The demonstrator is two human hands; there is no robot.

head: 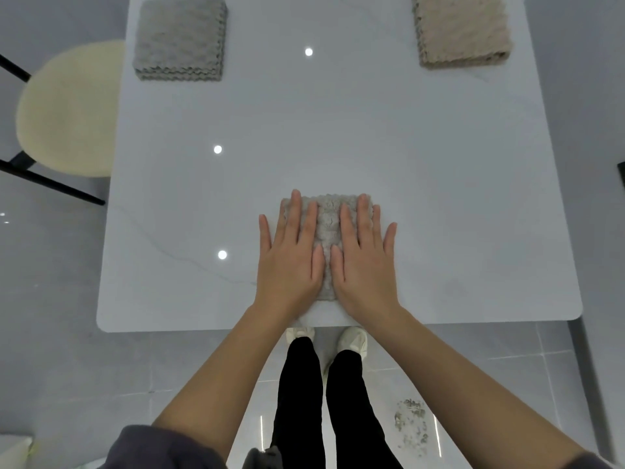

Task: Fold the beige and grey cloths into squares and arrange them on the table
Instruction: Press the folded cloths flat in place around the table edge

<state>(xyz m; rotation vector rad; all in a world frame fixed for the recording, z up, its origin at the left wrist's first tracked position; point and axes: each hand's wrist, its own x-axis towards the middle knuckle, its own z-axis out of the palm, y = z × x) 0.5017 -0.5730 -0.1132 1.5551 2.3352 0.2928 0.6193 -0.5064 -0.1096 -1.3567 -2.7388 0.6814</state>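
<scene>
A person stands at the 6 o'clock edge of a white table with a smooth, shiny top and round corners. Both hands lie flat on a small cloth at 6 o'clock on the table, close to the near edge. The left hand is spread open with straight fingers and presses down on the left half of the cloth. The right hand is flat and open too, and presses on the right half. The two thumbs lie side by side with a thin strip of cloth showing between them. The cloth is fluffy and bumpy, with a wavy zigzag edge at its far side. It is a pale colour between grey and beige, and I cannot tell which. At 11 o'clock on the table sits a grey pile, a neat square of folded fuzzy cloths with wavy edges stacked one on another. At 1 o'clock sits a beige pile, also square, soft and bumpy, with its folds showing along the near side. The two piles are well apart. Off the table at 9 o'clock stands a chair with a round, cream seat and thin black legs. Below the table edge I see black trousers and white shoes on a glossy grey tiled floor.
</scene>
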